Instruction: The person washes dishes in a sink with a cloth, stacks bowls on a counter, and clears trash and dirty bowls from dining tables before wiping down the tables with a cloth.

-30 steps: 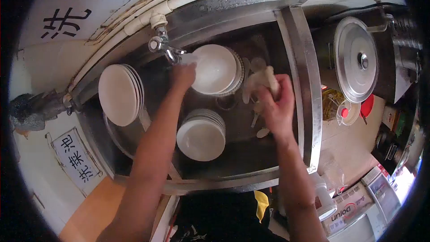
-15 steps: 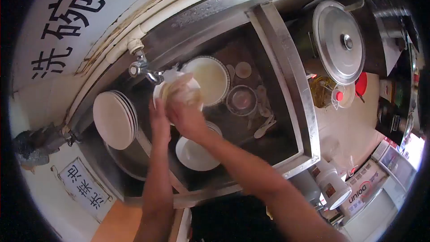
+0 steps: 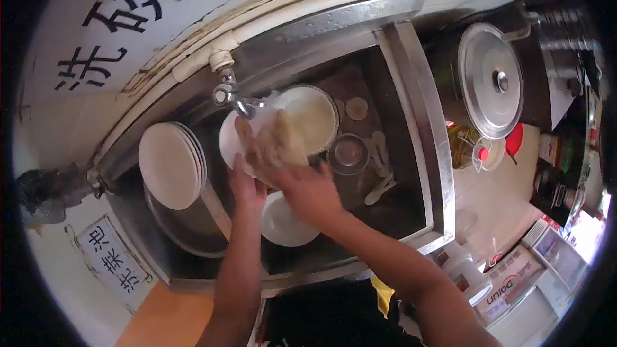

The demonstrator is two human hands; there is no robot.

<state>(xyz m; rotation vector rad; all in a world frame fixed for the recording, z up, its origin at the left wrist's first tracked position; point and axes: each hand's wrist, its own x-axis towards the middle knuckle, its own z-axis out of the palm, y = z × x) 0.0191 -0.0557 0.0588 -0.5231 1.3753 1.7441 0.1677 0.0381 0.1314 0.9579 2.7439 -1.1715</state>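
Beneath the metal faucet (image 3: 234, 97), my left hand (image 3: 247, 186) grips the near edge of a white bowl (image 3: 231, 138), which is tilted. My right hand (image 3: 310, 196) is closed on a beige, wet-looking cloth (image 3: 283, 141), smeared by motion, over the bowl's right side. The cloth hides part of the bowl and some of my fingers. Just behind the cloth stands a large white bowl of cloudy liquid (image 3: 318, 115). Under my wrists, another white bowl (image 3: 286, 223) sits on the sink floor.
Stacked white plates (image 3: 168, 167) stand at the left by the sink divider. A clear round bowl (image 3: 348, 154) and several white spoons (image 3: 380, 189) lie at the right. The raised steel sink rim (image 3: 421, 128) borders that side; a lidded pot (image 3: 491, 81) is beyond it.
My right hand has moved right and toward me with the cloth, uncovering more of the bowl's left side. My left hand still holds the bowl. The whole view has shifted slightly.
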